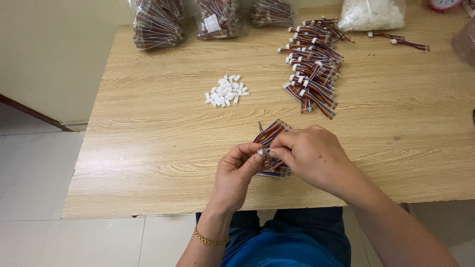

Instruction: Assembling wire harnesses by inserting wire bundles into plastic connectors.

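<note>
Nearest the camera, a blue garment (277,247) covered the lap, and a gold bracelet (210,241) circled the left wrist. Just above it, the left hand (236,175) had its thumb and forefinger pinched together on a small white connector (261,152), which sat at the end of a thin wire. The right hand (311,155) met it at about three o'clock, its fingertips closed on the same wire right beside the connector, so both hands touched at that point. Beneath and between the hands, a loose bundle of multicoloured wires (269,136) lay on the wooden table (158,148), fanning toward eleven o'clock from the hands.

Farther off, at about eleven o'clock, a small heap of white connectors (226,91) rested on the tabletop, well apart from the hands. At about one o'clock, a long stack of finished wire leads (312,66) with white ends ran toward the far edge. Along that far edge stood clear bags of wire bundles (158,22) at eleven o'clock and a bag of white connectors (371,14) at one o'clock, with two stray leads (398,40) just beside it.
</note>
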